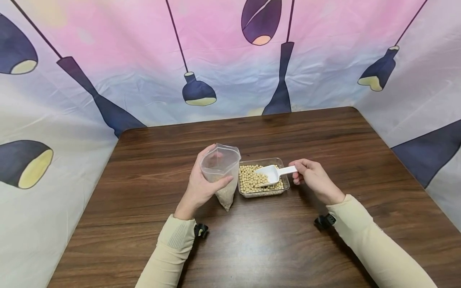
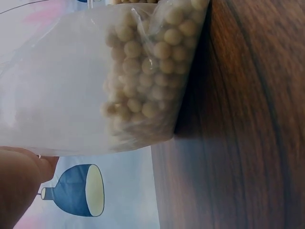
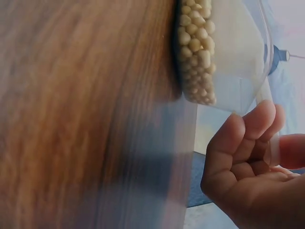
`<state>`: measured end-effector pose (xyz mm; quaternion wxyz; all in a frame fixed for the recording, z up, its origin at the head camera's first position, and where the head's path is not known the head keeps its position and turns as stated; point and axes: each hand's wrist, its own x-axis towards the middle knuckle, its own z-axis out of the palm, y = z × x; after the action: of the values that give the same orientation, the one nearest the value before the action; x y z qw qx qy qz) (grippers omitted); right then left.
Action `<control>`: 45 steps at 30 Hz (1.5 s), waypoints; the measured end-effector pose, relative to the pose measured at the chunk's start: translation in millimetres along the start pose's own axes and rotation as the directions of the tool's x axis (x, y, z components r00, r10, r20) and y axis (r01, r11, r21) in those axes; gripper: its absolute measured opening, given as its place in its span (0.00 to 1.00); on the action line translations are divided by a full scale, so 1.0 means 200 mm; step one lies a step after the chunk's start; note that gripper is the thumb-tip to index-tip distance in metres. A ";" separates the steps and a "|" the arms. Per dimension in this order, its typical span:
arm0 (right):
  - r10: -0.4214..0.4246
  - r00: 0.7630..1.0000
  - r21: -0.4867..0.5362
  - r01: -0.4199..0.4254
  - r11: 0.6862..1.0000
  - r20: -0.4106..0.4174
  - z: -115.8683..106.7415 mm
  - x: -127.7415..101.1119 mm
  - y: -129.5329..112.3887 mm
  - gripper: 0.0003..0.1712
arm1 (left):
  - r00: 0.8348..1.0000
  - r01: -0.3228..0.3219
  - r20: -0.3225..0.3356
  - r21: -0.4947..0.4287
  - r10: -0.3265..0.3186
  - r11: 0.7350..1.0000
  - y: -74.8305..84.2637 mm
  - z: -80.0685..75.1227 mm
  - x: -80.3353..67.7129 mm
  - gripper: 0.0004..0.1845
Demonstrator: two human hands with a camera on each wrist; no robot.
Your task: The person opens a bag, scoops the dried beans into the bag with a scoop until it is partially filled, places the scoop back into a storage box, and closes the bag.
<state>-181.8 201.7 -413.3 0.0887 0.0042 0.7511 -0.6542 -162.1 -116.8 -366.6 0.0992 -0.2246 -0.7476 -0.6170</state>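
Note:
My left hand (image 1: 202, 185) grips a clear plastic bag (image 1: 223, 160) by its upper part, thumb across the near side, the mouth spread wide. Soybeans (image 2: 147, 71) fill the bag's lower part, which comes down to the table in the left wrist view. To the right of the bag stands a clear plastic box (image 1: 264, 194) with a layer of soybeans (image 1: 248, 180) inside. My right hand (image 1: 315, 180) pinches the handle of a white scoop (image 1: 272, 174) between thumb and curled fingers. The scoop's blade lies among the beans, with some beans in it.
Everything stands on a dark brown wooden table (image 1: 144, 168). Behind and at the sides hangs a cloth (image 1: 144, 92) printed with lamps. A black wrist device (image 1: 324, 221) sits under the right cuff, another (image 1: 201, 230) at the left cuff.

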 end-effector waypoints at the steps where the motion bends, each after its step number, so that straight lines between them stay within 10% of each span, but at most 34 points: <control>1: 0.007 1.000 0.015 -0.007 1.000 -0.001 -0.01 0.00 0.00 0.19 | 1.000 0.001 -0.003 -0.003 -0.001 1.000 0.00 0.00 0.00 0.46; 15: 0.019 0.998 0.302 -0.034 0.953 0.052 -0.14 -0.02 -0.06 0.20 | 0.999 -0.034 -0.003 -0.006 0.034 0.999 0.01 0.01 0.01 0.45; 29: -0.204 0.979 0.504 0.176 0.846 -0.001 -0.11 -0.10 -0.37 0.17 | 0.999 -0.034 0.006 -0.012 0.034 0.999 0.01 0.00 0.01 0.44; 45: -0.436 0.897 0.294 0.436 0.851 -0.067 0.10 -0.16 -0.63 0.13 | 1.000 -0.001 0.019 -0.034 0.002 0.999 -0.02 0.01 0.01 0.45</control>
<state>-162.4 166.7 -287.3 -0.0628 -0.1535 0.6233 -0.7642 -164.9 -115.3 -369.6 0.0888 -0.2328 -0.7378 -0.6273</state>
